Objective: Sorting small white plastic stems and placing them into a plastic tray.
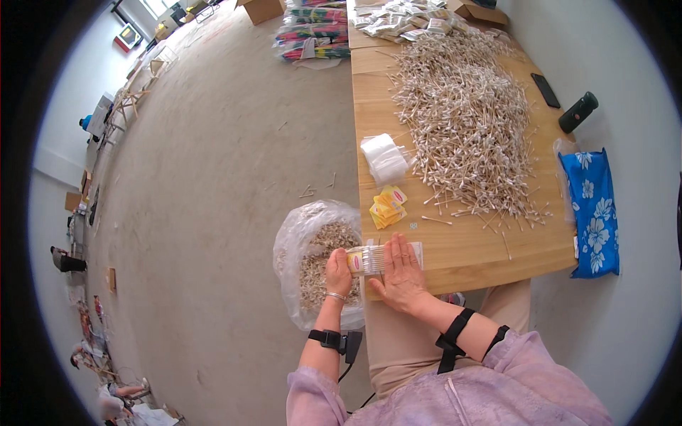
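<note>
A clear packet of cotton swabs (369, 260) with a yellow and white card lies across the left edge of the wooden table, near its front corner. My left hand (339, 274) grips the card end, which juts past the table edge. My right hand (403, 275) lies flat over the other end, fingers stretched out and pressed on it. Beyond the packet, several yellow cards (388, 207) overlap on the table. Farther back sits a stack of clear plastic bags (384, 158). A large heap of loose cotton swabs (465, 121) spreads over the table.
A plastic sack (288, 245) of swabs stands on the floor beside the table's left edge. Filled packets (412, 20) are piled at the far end. Along the right side are a phone (545, 90), a dark green bottle (579, 112) and a blue flowered bag (592, 213).
</note>
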Motion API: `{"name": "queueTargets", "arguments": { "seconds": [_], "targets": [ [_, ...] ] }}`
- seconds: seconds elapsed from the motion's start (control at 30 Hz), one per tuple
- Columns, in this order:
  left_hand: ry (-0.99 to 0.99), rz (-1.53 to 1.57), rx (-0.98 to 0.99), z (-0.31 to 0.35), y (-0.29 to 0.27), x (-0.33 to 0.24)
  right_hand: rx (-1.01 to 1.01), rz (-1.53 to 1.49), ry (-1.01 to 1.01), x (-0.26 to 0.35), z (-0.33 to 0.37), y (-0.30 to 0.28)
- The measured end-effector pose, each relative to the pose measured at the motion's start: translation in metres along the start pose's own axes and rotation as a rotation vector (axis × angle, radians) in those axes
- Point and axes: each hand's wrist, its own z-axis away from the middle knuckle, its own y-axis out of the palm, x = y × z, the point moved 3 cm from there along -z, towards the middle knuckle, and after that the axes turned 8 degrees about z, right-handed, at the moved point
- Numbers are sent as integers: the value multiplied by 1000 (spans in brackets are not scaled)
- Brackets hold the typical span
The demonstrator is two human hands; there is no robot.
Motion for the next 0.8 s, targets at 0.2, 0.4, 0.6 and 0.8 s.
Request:
{"name": "queueTargets", "arguments": {
  "seconds": [0.2, 0.4, 0.6, 0.8],
  "targets": [
    [72, -52, -3, 2, 4, -11, -40, -15, -30, 10, -1, 3],
    [138, -183, -38, 4, 6, -18, -56, -26, -28, 17, -4, 6],
    [144, -257, -108, 7, 10, -23, -49, -41, -44, 17, -3, 4],
    [126, -268, -109, 6, 9, -18, -27, -5, -65, 18, -2, 3]
  ]
}}
